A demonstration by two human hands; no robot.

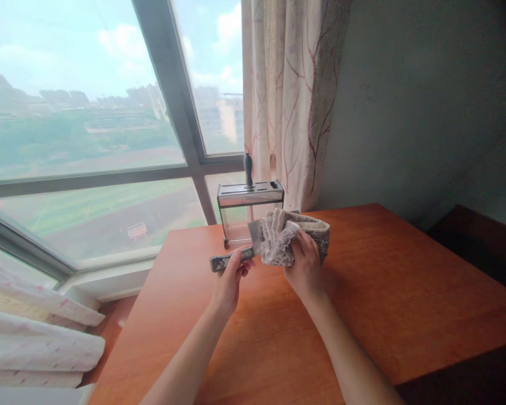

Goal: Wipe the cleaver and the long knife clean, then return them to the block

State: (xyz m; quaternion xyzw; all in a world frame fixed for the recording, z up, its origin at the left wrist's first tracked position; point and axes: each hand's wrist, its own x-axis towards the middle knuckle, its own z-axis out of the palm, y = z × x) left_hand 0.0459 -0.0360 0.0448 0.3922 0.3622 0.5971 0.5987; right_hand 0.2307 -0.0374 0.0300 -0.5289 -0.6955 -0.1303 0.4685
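So a cleaver [240,247] is held out over the wooden table [404,292], just in front of a steel knife block [250,211] that's parked at the far edge by the window [88,140]. The handle is pinched in the left hand [229,281], fingers wrapped under and thumb on top, so that grip is pressed tight on the handle and the blade is kept level and pointed off to the right. Probably held that way so the sharp edge is kept away from the body, though that's only a guess.

The blade itself is mostly swallowed by a folded grey towel [292,239], which is clamped around it by the right hand [305,264]. That grip is closed on the cloth, thumb on the near side, fingers hidden behind, so the steel gets sandwiched between layers and skin is kept off the edge.

One dark knife handle [248,169] is left sticking up out of the block's slots. A patterned curtain [290,95] is hung right behind it, and pale bedding [37,337] is bunched at the lower left.
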